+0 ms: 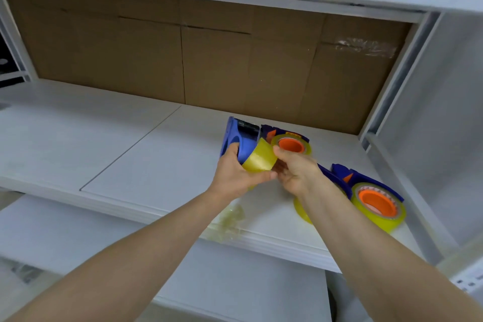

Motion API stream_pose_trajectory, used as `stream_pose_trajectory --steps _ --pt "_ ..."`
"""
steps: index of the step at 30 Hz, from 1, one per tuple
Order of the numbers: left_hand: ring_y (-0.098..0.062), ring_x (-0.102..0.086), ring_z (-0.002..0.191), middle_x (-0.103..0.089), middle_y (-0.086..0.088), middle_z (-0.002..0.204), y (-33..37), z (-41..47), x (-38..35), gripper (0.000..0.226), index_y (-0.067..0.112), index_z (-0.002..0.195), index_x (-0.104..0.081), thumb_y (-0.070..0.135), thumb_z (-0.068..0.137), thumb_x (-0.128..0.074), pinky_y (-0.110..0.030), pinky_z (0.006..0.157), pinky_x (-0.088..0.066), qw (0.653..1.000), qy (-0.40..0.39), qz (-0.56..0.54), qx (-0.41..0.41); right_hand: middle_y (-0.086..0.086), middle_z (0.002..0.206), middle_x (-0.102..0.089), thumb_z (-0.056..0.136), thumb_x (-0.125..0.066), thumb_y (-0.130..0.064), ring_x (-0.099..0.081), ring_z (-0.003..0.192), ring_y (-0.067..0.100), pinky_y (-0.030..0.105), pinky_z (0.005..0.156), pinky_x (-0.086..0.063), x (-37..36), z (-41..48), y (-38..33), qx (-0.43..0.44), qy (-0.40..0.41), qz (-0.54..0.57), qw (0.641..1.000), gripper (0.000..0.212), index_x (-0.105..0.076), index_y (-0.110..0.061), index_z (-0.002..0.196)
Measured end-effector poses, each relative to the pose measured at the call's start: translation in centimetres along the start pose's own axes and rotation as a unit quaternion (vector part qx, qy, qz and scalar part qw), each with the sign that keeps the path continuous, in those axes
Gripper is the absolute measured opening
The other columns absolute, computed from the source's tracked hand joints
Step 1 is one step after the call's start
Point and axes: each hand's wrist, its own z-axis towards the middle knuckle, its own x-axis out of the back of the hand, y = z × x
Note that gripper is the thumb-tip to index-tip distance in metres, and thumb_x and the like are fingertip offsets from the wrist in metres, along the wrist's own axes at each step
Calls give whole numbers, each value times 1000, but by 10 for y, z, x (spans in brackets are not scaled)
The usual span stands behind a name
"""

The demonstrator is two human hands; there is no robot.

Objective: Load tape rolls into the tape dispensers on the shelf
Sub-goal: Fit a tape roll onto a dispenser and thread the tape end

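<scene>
One tape roll (258,159) pinched by right hand (296,168) | left hand (235,176) grips dispenser (241,138) | near shelf (125,154) front edge

storeroom or packing area: white metal shelf (156,154), cardboard backing (183,60), tape dispensers (366,180), tape rolls (379,206).

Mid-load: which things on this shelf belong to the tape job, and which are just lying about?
Job: blue dispenser, gripped by left hand; yellow tape roll, pinched by right hand; loaded dispenser behind; loaded dispenser at right.
Lying about: crumpled tape scrap; cardboard backing.
</scene>
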Motion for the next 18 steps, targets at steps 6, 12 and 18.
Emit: stream_pose_trajectory --steps 6,12,18 --pt "-24 -61 87 -64 -10 100 -5 -4 -1 57 18 98 -55 23 47 -81 -38 79 -55 999 -10 5 33 15 94 -61 90 -52 6 -62 84 28 41 82 -47 -6 1 6 -24 -4 37 999 12 -59 -3 87" --pt "-18 -62 80 -64 -2 89 -13 -5 1 41 28 86 -52 7 67 -82 -30 74 -52 999 -14 23 39 23 130 -53 93 -44 7 -59 107 34 38 83 -45 -11 -1 21 -62 -5 75 995 15 -55 -1 85" --pt "-20 -62 88 -65 -7 100 -13 -6 8 36 18 101 -57 2 74 -75 -26 77 -52 997 -64 -10 52 21 127 -55 94 -46 4 -54 119 33 38 87 -48 -14 -8 21 -62 -38 52 996 37 -45 2 130"
